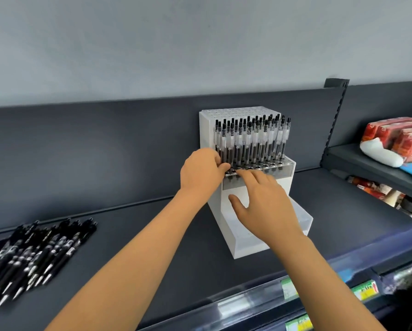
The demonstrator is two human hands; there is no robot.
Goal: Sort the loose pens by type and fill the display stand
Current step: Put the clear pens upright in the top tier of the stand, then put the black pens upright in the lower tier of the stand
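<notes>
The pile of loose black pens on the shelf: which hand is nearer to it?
Left. The left hand is at the display stand's middle tier, on the side facing the black pens. The right hand is at the stand's front, farther right. Neither touches the pile.

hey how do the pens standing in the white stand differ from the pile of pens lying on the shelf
The pens in the stand have clear barrels; the loose pile has black barrels with pale print. The pens in the stand are upright in neat rows on the middle tier of the display stand; the loose pile lies flat and jumbled on the dark shelf, far left. The left hand touches the pens in the stand; nothing touches the loose pile. Both look like retractable pens.
</notes>
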